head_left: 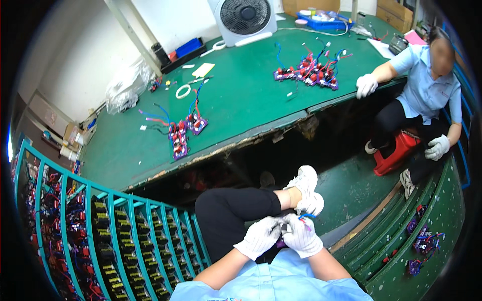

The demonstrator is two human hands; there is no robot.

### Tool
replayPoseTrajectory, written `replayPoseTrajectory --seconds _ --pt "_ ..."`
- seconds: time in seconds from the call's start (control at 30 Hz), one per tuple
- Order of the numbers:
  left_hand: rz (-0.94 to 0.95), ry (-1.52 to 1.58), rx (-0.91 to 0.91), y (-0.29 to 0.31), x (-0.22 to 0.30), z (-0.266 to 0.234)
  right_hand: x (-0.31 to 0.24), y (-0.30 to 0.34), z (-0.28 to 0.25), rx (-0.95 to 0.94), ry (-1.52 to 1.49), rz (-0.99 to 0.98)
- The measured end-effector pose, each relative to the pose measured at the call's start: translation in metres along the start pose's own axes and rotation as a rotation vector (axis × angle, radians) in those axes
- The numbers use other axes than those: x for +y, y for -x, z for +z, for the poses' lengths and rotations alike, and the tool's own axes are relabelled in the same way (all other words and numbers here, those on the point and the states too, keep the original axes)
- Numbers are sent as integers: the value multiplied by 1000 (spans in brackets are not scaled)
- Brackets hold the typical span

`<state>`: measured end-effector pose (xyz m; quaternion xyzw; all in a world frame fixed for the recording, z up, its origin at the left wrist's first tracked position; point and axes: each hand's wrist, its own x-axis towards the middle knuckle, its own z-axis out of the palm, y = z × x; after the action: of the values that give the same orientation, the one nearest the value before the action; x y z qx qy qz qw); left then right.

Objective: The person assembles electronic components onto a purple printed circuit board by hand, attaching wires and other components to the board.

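Observation:
In white gloves, my left hand (260, 237) and my right hand (303, 237) come together above my lap, fingers closed. Between them is a small purple circuit board (280, 244), mostly hidden by the gloves. Blue wires (308, 215) stick out past my right fingers. On the green table (241, 95) ahead, similar purple boards (179, 140) with red parts and loose wires lie near the front edge. A larger cluster of such boards (316, 72) sits farther right.
A teal rack (130, 220) full of boards and black-and-yellow parts stands at my left. Green slatted boards (401, 241), with several circuit boards (427, 243) on them, curve along the right. A seated co-worker (424, 85) wears white gloves. A fan (246, 20) stands at the table's back.

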<state>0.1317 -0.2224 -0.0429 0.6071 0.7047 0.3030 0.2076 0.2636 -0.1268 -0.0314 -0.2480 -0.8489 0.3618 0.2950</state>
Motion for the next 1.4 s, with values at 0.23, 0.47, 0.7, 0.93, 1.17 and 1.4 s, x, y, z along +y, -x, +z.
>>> replayPoseTrajectory --seconds 0.23,0.47,0.7,0.93,1.17,1.4 --pt "-125 213 -125 -1 1 -18 -11 -3 4 4 -96 -42" --pt "-342 275 84 2 5 -30 -21 -10 1 -156 -11 -89" --pt "-307 359 390 25 1 -19 -33 -7 10 -177 -66 -119" --pt "-182 262 533 -2 -5 -49 -55 -10 14 -108 -204 -104" --pt "-480 1091 266 2 4 -47 -42 -21 -17 -214 -1146 699" --pt "-328 1585 264 17 -21 -43 -4 -6 -35 423 -1666 638"
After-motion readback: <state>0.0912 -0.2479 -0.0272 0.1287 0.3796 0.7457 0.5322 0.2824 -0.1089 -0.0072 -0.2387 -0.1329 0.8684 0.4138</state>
